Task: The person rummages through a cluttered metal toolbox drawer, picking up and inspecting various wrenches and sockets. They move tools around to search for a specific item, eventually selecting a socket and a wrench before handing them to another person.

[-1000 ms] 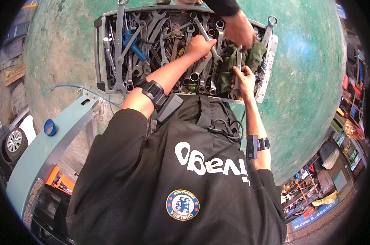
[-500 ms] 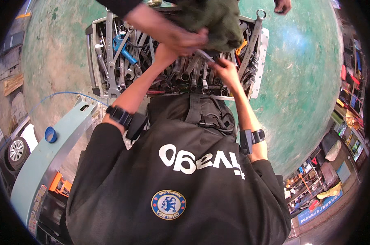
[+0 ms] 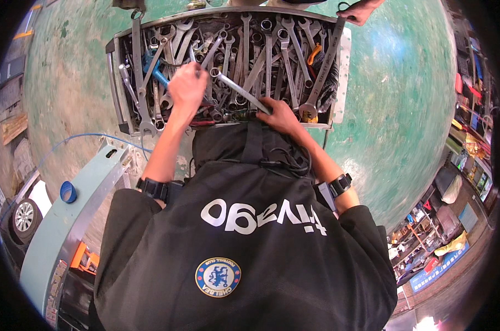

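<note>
Beneath both hands: 1 wide metal tray (image 3: 119,83), heaped with too many wrenches to count. Lying slantwise between the hands: 1 long silver wrench (image 3: 240,91), ring end beside the left hand, other end under the right. Left hand (image 3: 187,88) closed over tools in the heap; exact grip hidden. Right hand (image 3: 281,115) clamped on the lower end of that wrench. Above and right: 1 other person's hand (image 3: 361,10) at the tray's far corner. Just left of the left hand: 1 blue-handled tool (image 3: 153,67).
</note>
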A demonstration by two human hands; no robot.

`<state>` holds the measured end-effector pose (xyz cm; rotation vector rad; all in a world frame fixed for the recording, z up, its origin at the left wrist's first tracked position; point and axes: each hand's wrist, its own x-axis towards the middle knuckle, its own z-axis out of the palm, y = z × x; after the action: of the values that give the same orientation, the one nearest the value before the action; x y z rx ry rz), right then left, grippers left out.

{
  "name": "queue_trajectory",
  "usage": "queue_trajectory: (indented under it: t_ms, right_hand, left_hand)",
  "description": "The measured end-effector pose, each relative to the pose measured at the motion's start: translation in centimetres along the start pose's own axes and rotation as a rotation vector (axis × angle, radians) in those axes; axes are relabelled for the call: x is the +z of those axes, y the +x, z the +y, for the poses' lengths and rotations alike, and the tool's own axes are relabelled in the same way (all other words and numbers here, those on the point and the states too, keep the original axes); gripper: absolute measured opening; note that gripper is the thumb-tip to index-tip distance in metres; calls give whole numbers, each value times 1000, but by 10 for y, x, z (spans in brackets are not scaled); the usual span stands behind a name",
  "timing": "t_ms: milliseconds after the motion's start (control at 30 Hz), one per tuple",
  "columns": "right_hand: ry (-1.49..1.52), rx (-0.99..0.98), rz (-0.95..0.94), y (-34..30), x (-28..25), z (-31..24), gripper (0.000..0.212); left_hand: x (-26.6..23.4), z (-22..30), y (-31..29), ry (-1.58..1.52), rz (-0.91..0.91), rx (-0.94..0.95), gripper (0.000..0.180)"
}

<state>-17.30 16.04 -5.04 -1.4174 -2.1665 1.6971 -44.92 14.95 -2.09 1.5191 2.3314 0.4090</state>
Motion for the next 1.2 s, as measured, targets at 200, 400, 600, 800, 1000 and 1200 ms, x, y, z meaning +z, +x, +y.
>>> queue_trajectory:
  t_ms: [200, 400, 600, 800, 1000, 1200]
  right_hand:
    - [106, -52, 76, -11, -10, 4, 50]
    - [314, 140, 44, -30, -11, 13, 45]
    - [285, 65, -190, -33, -2, -2, 54]
    - [293, -62, -327, -29, -7, -15, 65]
    - [204, -59, -320, -41, -17, -6, 62]
    - [368, 33, -361, -53, -20, 18, 53]
  left_hand:
    - [48, 52, 32, 98, -389, 97, 38]
    - [67, 82, 55, 60, -404, 62, 43]
    - [76, 86, 54, 60, -407, -62, 40]
    - [84, 77, 70, -73, -652, -162, 33]
    - [95, 42, 79, -580, -609, -343, 32]
    - [64, 9, 73, -1031, -544, -510, 21]
